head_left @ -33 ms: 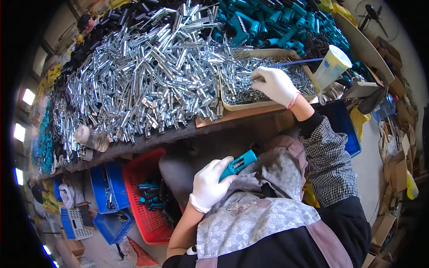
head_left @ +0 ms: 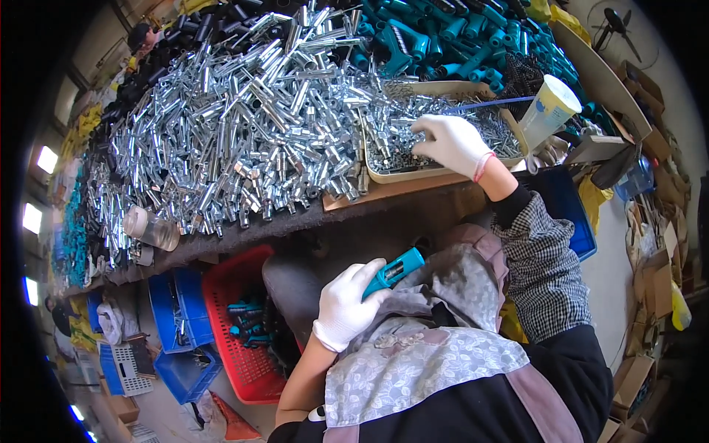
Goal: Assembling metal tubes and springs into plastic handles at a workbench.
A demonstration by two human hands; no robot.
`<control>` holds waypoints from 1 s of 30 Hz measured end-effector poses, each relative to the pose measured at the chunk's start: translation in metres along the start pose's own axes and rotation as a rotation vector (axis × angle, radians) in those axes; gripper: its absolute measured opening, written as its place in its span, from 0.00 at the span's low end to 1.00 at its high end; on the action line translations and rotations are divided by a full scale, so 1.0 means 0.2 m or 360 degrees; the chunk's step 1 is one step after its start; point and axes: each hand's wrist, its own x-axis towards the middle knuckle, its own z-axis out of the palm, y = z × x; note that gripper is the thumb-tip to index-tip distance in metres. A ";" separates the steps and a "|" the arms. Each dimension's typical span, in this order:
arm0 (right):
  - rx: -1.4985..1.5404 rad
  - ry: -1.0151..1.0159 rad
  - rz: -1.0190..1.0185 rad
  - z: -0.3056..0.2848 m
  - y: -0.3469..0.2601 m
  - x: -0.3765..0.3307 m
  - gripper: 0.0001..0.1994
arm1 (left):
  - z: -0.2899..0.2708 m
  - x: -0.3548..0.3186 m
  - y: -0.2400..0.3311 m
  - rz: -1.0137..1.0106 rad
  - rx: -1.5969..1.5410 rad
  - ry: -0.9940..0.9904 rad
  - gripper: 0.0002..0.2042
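Observation:
In my white-gloved left hand (head_left: pixel 347 306), closed above my lap, is a teal plastic tool handle (head_left: pixel 395 273) with a dark slot along its side. It points up and to the right; the palm hides its lower end. My right hand (head_left: pixel 454 145), also in a white glove, hovers over the front of a shallow tray (head_left: pixel 399 177) of small metal parts. Its thumb and forefinger are apart, and nothing shows between them. Under its fingers lie small dark nut-like pieces (head_left: pixel 405 159).
A big heap of shiny metal tubes (head_left: pixel 244 133) covers the bench left of the tray. Teal handles (head_left: pixel 458 37) are piled behind. A paper cup (head_left: pixel 550 111) stands right of the tray, a clear jar (head_left: pixel 151 229) at the front-left edge. Below are a red basket (head_left: pixel 244 369) and blue bins (head_left: pixel 181 310).
My right hand has shifted slightly left over the tray, and its thumb and forefinger have spread a little. My left hand and the teal handle stay put.

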 end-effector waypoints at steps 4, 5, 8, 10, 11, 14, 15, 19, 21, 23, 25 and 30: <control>-0.0264 -0.0241 0.0090 0.05 -0.05 0.02 0.12 | 0.01 0.00 0.01 0.0038 -0.0010 -0.0001 0.23; -0.0262 -0.0241 0.0090 0.06 -0.05 0.03 0.12 | 0.01 0.00 0.01 0.0036 -0.0008 -0.0002 0.23; -0.0163 -0.0135 0.0040 0.09 -0.02 0.03 0.11 | 0.01 -0.01 0.00 0.0021 -0.0009 0.0003 0.23; 0.0010 -0.0039 0.0047 0.07 -0.01 0.03 0.13 | 0.00 -0.02 0.00 0.0007 -0.0013 0.0008 0.24; 0.0012 -0.0044 0.0042 0.07 -0.02 0.03 0.13 | 0.00 -0.02 -0.01 0.0008 -0.0007 -0.0001 0.24; -0.0196 -0.0160 -0.0003 0.09 -0.09 0.06 0.16 | 0.01 -0.01 0.00 0.0030 -0.0002 -0.0032 0.24; -0.0199 -0.0156 0.0005 0.10 -0.08 0.08 0.16 | 0.02 0.00 0.00 0.0041 0.0000 -0.0046 0.24; -0.0183 -0.0353 -0.0022 0.07 -0.07 0.10 0.14 | 0.01 0.01 0.03 0.0057 -0.0026 -0.0041 0.24; -0.0075 -0.0293 -0.0058 0.08 -0.06 0.09 0.12 | 0.01 0.00 0.02 0.0045 -0.0028 -0.0025 0.24; 0.0086 -0.0038 -0.0159 0.07 0.00 0.07 0.11 | 0.00 -0.01 0.01 0.0015 -0.0035 -0.0023 0.24; 0.0217 0.0064 -0.0142 0.05 0.02 0.06 0.09 | -0.02 -0.02 0.00 -0.0007 -0.0045 -0.0033 0.24; 0.0490 0.0061 -0.0050 0.03 0.06 0.03 0.08 | -0.03 0.02 0.00 0.0053 -0.0011 0.0025 0.23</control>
